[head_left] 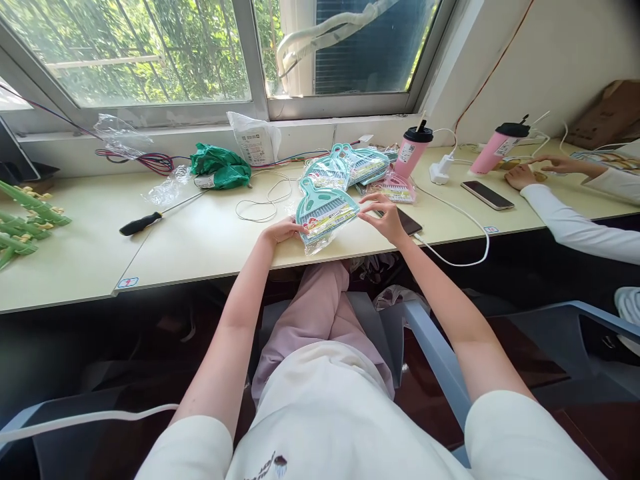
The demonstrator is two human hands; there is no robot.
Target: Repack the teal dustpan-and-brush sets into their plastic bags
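Observation:
A mint-green mini dustpan and brush set in a clear plastic bag is held at the table's front edge, its handle pointing away from me. My left hand grips its lower left corner, thumb on top. At the right corner, my right hand pinches the packaging between thumb and fingers. Just behind lie more wrapped green dustpan sets in a pile, with a pink dustpan set at their right. A dark phone lies partly hidden behind my right hand.
A pink cup, white charger and another phone stand or lie to the right. A co-worker's hands rest near a second pink cup. Leftward are a screwdriver, green plastic bag and green plant-like pieces.

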